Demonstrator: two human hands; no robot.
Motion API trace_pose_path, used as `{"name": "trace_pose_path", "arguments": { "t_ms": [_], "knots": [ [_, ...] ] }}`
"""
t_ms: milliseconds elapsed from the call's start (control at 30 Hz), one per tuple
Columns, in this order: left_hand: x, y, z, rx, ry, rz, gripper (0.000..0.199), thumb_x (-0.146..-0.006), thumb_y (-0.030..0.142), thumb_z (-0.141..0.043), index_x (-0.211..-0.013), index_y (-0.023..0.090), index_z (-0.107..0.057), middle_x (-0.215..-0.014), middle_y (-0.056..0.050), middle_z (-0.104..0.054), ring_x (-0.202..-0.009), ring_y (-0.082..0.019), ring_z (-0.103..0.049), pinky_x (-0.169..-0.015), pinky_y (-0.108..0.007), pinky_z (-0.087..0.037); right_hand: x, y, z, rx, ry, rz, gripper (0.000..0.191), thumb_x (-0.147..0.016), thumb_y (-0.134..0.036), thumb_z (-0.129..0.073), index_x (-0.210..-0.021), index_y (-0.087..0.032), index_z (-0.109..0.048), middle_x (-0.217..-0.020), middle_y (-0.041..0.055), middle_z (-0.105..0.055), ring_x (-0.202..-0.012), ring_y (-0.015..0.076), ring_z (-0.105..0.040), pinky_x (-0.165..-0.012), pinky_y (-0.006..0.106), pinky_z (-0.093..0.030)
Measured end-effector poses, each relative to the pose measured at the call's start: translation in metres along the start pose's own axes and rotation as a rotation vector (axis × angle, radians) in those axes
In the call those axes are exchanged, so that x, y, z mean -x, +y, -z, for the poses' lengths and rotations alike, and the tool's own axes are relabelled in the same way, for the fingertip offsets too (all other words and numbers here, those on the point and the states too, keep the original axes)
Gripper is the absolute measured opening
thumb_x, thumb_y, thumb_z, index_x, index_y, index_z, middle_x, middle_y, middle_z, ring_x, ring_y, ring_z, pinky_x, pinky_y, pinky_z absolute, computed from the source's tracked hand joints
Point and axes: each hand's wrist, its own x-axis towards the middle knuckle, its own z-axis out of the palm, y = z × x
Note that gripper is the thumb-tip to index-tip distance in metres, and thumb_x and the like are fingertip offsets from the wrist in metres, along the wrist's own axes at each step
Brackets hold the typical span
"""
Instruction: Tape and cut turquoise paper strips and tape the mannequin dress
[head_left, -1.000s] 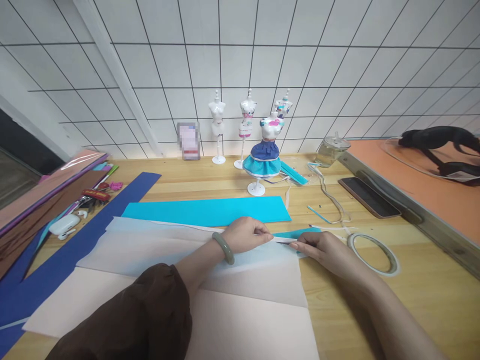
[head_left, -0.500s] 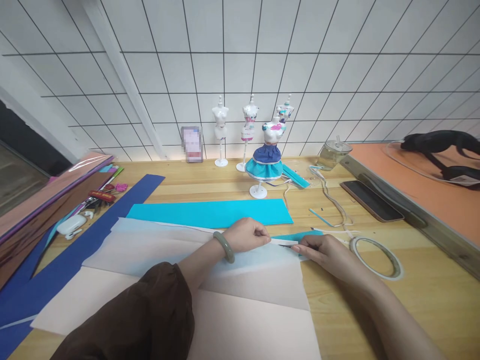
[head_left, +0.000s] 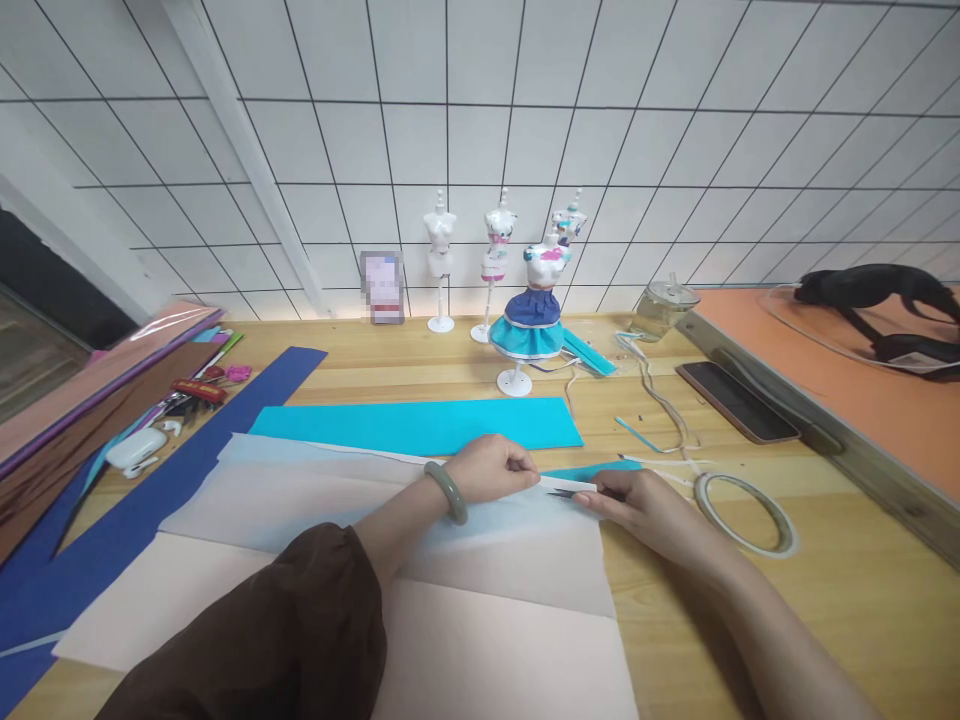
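My left hand (head_left: 491, 468), with a green bangle on the wrist, is closed in a pinch on the folded top edge of a thin, pale pink sheet (head_left: 517, 635). Small scissors (head_left: 561, 493) with dark, pointed blades are in my right hand (head_left: 630, 500); their handles are hidden by the fingers. The blade tips lie over the sheet, just below a narrow white strip (head_left: 574, 484) along its edge. A bright blue piece (head_left: 600, 468) lies behind the fingers. Beyond the sheet is a flat turquoise band (head_left: 420, 425).
A tape roll (head_left: 746, 515) lies right of my right hand, near a phone (head_left: 739, 400). Small dress forms stand at the back, one in a blue skirt (head_left: 529, 325). On the left are a dark blue strip (head_left: 187, 460) and a white earbud case (head_left: 136, 448).
The scissors' blades have come into fuller view, their tips showing over the sheet. My left hand keeps its pinch. The whole view has shifted slightly.
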Motion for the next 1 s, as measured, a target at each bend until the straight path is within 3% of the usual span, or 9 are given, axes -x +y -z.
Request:
{"name": "trace_pose_path", "arguments": {
  "t_ms": [300, 467, 767, 1000],
  "knots": [
    [0.0002, 0.0000, 0.0008, -0.008, -0.006, -0.015, 0.030, -0.075, 0.040, -0.049, -0.078, 0.016, -0.067, -0.073, -0.001, -0.066, -0.068, -0.012, -0.054, -0.055, -0.020, -0.036, -0.0022, 0.0036, 0.0008, 0.005, 0.061, -0.032, 0.046, -0.074, -0.062, -0.046, -0.067, -0.019, -0.059, -0.057, -0.0010, -0.050, -0.055, 0.0128, -0.042, -0.049, 0.024, -0.028],
    [0.0006, 0.0000, 0.0013, 0.001, -0.016, -0.024, 0.030, -0.075, 0.040, -0.050, -0.080, 0.017, -0.068, -0.076, -0.001, -0.067, -0.070, -0.012, -0.055, -0.057, -0.020, -0.037, -0.0038, 0.0028, -0.0013, -0.026, 0.090, -0.049, 0.050, -0.069, -0.060, -0.053, -0.101, -0.021, -0.057, -0.061, -0.0014, -0.054, -0.055, 0.0143, -0.047, -0.049, 0.024, -0.031],
    [-0.0012, -0.0034, 0.0000, 0.059, -0.005, -0.009, 0.029, -0.073, 0.040, -0.052, -0.081, 0.016, -0.066, -0.075, -0.002, -0.065, -0.070, -0.012, -0.056, -0.057, -0.021, -0.037, -0.0048, -0.0035, -0.0034, -0.049, 0.059, -0.014, 0.041, -0.074, -0.059, -0.049, -0.071, -0.019, -0.060, -0.062, -0.0002, -0.057, -0.059, 0.0145, -0.049, -0.052, 0.024, -0.031],
    [-0.0006, -0.0043, 0.0013, 0.105, -0.016, 0.001, 0.029, -0.072, 0.039, -0.053, -0.082, 0.015, -0.064, -0.075, -0.002, -0.064, -0.069, -0.012, -0.057, -0.057, -0.021, -0.040, -0.0050, -0.0030, -0.0038, -0.041, 0.074, -0.002, 0.042, -0.074, -0.059, -0.048, -0.069, -0.019, -0.060, -0.060, -0.0003, -0.057, -0.056, 0.0136, -0.048, -0.049, 0.023, -0.029]
  ]
}}
